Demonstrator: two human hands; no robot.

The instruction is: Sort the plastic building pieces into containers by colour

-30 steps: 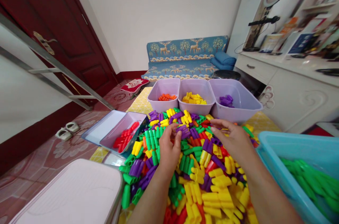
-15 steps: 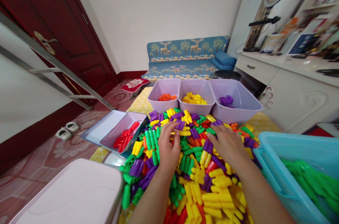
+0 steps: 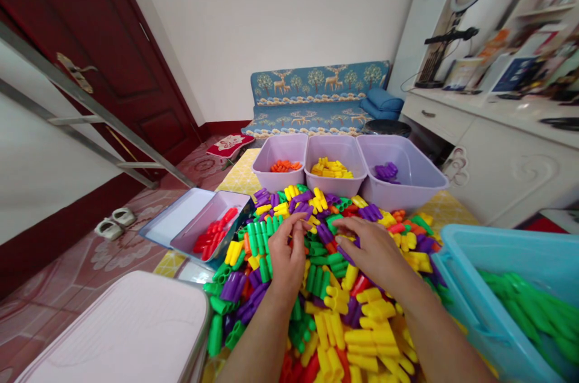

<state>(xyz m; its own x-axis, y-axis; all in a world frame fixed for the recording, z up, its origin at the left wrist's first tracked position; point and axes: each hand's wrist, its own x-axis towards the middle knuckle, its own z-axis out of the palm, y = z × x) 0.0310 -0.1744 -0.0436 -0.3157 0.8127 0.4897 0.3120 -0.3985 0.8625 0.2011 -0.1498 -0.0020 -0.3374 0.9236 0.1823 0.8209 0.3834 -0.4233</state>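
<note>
A large heap of plastic bullet-shaped building blocks [image 3: 332,322] in yellow, green, purple, red and orange spreads in front of me. My left hand [image 3: 288,250] is over its middle, thumb and fingers drawn together beside a yellow piece; what lies between them is hidden. To the right, my right hand [image 3: 375,248] is bent over a purple block [image 3: 349,248], with the thumb and fingers closed about it. Both hands are near each other, fingertips facing inward.
Behind the heap stand lilac bins with orange [image 3: 278,177], yellow [image 3: 335,183] and purple pieces [image 3: 404,187]. An open box [image 3: 181,238] with red pieces lies left, and a blue tub [image 3: 470,268] with green pieces right. A pale pink lid [image 3: 122,329] sits front left.
My right hand has moved left and inward, its fingers closing around a purple block. My left hand has shifted slightly, its fingers drawing closer together; the purple piece by its fingertips is now lower.
</note>
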